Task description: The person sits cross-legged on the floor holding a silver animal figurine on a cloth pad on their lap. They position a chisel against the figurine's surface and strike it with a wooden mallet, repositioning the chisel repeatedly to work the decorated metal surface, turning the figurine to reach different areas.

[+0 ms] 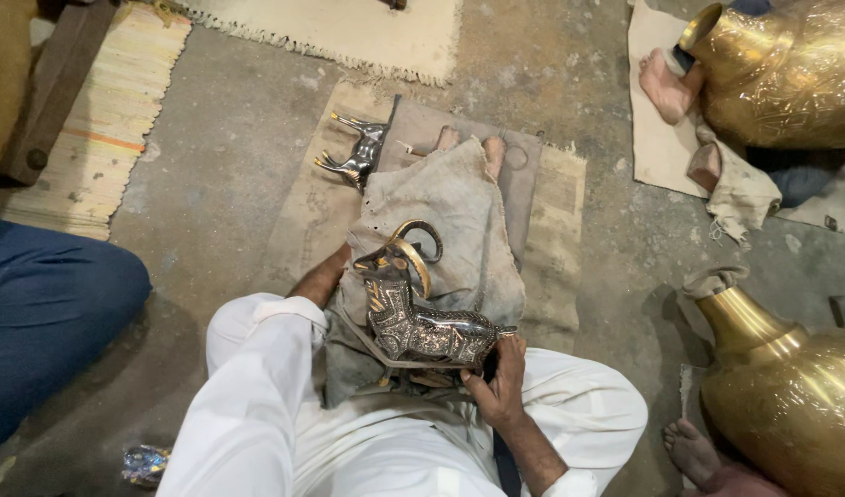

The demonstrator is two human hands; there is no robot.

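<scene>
A metal ram figure (421, 322), dark with engraved pattern and gold curved horns, is held over the lap on a grey cloth (459, 212) draped across the legs. The ram's head is turned away from the wearer, horns uppermost.

Right hand (498, 379): closed on the ram's rear end, fingers wrapped at the tail side.

Left hand (329, 274): mostly hidden beneath the cloth beside the ram's head; only wrist and forearm are seen, so its grip cannot be told.

A second, smaller figure (356, 153), silvery, lies on a mat (556, 230) on the floor, just beyond the cloth and apart from the ram.

Two large brass vases are noted at right, one upper (791, 78), one lower (791, 396). Other persons' bare feet (666, 87) are seen near them. A blue-clad leg (45, 313) lies at left.
</scene>
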